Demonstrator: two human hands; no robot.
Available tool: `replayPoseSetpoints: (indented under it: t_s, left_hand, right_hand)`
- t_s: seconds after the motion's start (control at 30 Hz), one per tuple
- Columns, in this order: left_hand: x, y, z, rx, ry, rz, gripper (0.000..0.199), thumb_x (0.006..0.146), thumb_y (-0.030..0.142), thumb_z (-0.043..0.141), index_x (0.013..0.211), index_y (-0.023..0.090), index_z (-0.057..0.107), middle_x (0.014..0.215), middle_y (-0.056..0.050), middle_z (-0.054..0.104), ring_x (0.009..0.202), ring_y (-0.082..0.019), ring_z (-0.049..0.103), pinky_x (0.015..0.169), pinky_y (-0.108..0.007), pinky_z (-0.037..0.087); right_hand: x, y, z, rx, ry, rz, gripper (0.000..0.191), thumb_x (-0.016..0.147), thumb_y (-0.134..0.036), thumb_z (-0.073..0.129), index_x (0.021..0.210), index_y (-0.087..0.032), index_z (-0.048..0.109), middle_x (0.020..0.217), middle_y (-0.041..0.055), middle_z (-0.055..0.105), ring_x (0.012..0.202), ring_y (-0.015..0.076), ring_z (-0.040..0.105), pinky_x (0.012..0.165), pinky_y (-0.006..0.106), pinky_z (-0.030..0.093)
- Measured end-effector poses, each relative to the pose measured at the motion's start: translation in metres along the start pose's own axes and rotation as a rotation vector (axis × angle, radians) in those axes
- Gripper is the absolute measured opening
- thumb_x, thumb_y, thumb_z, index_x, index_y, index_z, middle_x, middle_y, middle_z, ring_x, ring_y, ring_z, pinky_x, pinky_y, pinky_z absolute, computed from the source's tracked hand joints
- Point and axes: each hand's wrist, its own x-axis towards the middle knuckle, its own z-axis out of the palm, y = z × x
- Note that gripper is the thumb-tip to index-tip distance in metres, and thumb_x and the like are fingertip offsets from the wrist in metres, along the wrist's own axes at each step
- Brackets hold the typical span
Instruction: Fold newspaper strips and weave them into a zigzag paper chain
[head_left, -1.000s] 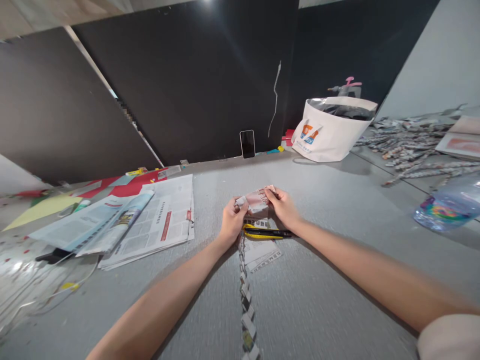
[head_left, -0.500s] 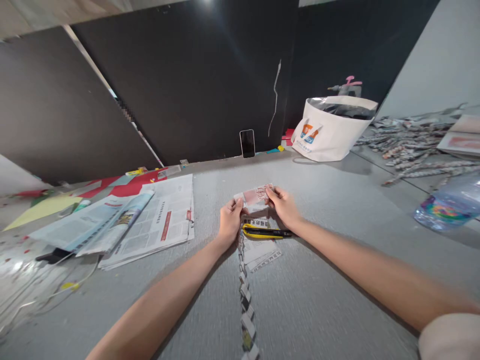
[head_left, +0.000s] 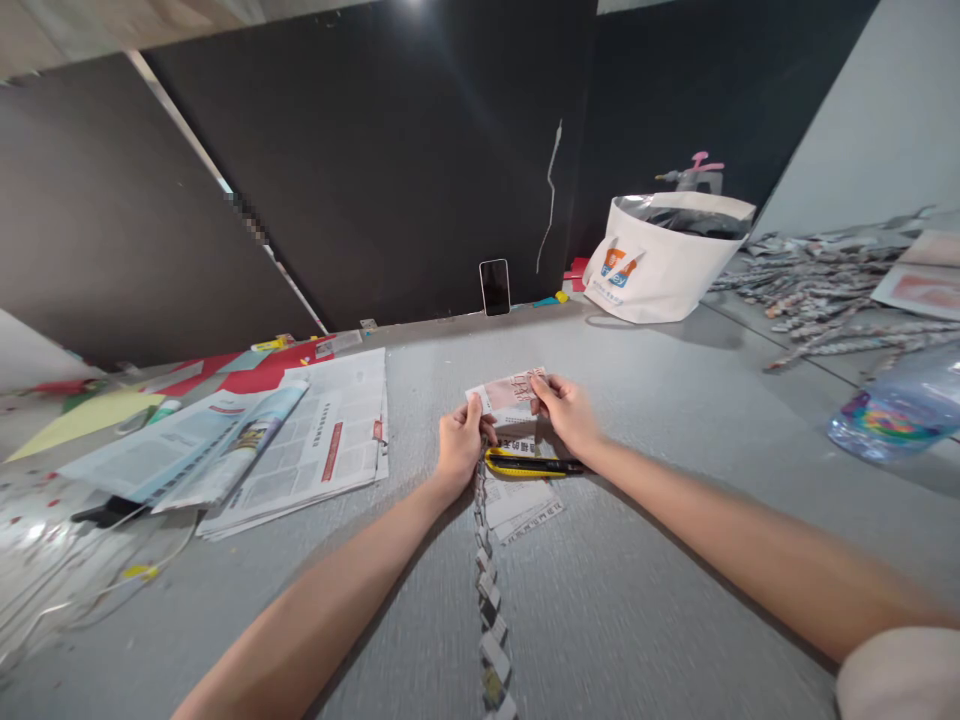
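Note:
Between my two hands is a small piece of newspaper (head_left: 504,394) with a pinkish printed patch. My left hand (head_left: 460,440) pinches its left end, and my right hand (head_left: 566,410) pinches its right end. A folded newspaper chain (head_left: 489,610) in a zigzag weave runs from beneath my left hand toward the near edge of the view; its upper end is hidden by that hand. Just below the hands lies a yellow and black utility knife (head_left: 531,463), resting across cut newspaper pieces (head_left: 525,505) on the grey table.
Newspaper sheets (head_left: 322,430) lie at left beside cables (head_left: 67,600). A phone (head_left: 495,287) leans on the dark panel. At right are a white bag (head_left: 664,270), a heap of folded paper chains (head_left: 810,285) and a clear plastic bottle (head_left: 896,410).
The newspaper piece has shifted and tilted slightly between my hands, with my left thumb a little higher. The chain's near part has moved slightly. The knife stays in place.

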Motion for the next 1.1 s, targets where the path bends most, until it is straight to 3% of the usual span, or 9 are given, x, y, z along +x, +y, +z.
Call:
replayPoseSetpoints:
  t_s: [0.3,0.4,0.47,0.53,0.8,1.1]
  left_hand:
    - [-0.0005,0.0029,-0.0009,-0.094,-0.019,-0.095,0.076,0.086,0.086,0.054,0.064,0.014,0.068,0.054,-0.009,0.063,0.046,-0.013,0.053,0.05,-0.028,0.041]
    - [-0.0011,0.0057,-0.0009,-0.124,-0.009,-0.075,0.067,0.08,0.077,0.071,0.092,0.012,0.076,0.067,-0.007,0.069,0.056,-0.014,0.061,0.056,-0.027,0.048]
    - [-0.0015,0.0069,-0.0015,-0.11,-0.028,-0.021,0.066,0.077,0.067,0.082,0.117,0.014,0.074,0.077,-0.004,0.072,0.064,-0.014,0.064,0.062,-0.026,0.051]
    - [-0.0015,0.0067,-0.0028,-0.08,-0.049,0.028,0.069,0.077,0.06,0.085,0.129,0.017,0.07,0.083,-0.003,0.073,0.067,-0.013,0.064,0.065,-0.024,0.052]
    - [0.0012,0.003,-0.006,0.013,-0.07,0.075,0.053,0.083,0.056,0.081,0.116,0.015,0.077,0.097,-0.009,0.078,0.073,-0.016,0.067,0.065,-0.025,0.053]
    - [0.0004,0.0036,-0.0032,-0.077,-0.064,-0.02,0.05,0.082,0.051,0.082,0.116,0.015,0.079,0.082,-0.005,0.075,0.062,-0.015,0.065,0.061,-0.028,0.055]
  right_hand:
    - [-0.0003,0.0002,-0.001,-0.017,-0.005,-0.001,0.049,0.096,-0.061,0.063,0.067,-0.022,0.06,0.06,0.0006,0.059,0.056,0.0141,0.05,0.059,0.03,0.038]
    - [-0.002,-0.0018,-0.0007,-0.02,-0.041,-0.022,0.049,0.095,-0.063,0.065,0.07,-0.021,0.06,0.061,-0.0004,0.059,0.058,0.0141,0.051,0.06,0.029,0.039]
    - [-0.0032,-0.003,0.0,-0.017,-0.062,-0.032,0.05,0.095,-0.064,0.065,0.07,-0.021,0.059,0.06,-0.0011,0.058,0.057,0.014,0.051,0.059,0.029,0.038]
    - [-0.0041,-0.0038,0.0005,-0.019,-0.07,-0.044,0.05,0.095,-0.064,0.065,0.069,-0.022,0.057,0.06,-0.0014,0.057,0.057,0.0139,0.05,0.058,0.029,0.037]
    - [-0.0029,-0.0016,0.0004,-0.037,-0.061,-0.049,0.048,0.096,-0.061,0.064,0.069,-0.021,0.059,0.06,-0.0014,0.056,0.058,0.0139,0.05,0.058,0.029,0.036]
    - [-0.0006,0.0016,-0.0003,-0.051,-0.028,-0.039,0.051,0.097,-0.059,0.063,0.064,-0.022,0.059,0.059,-0.0006,0.057,0.058,0.0143,0.05,0.06,0.029,0.038]
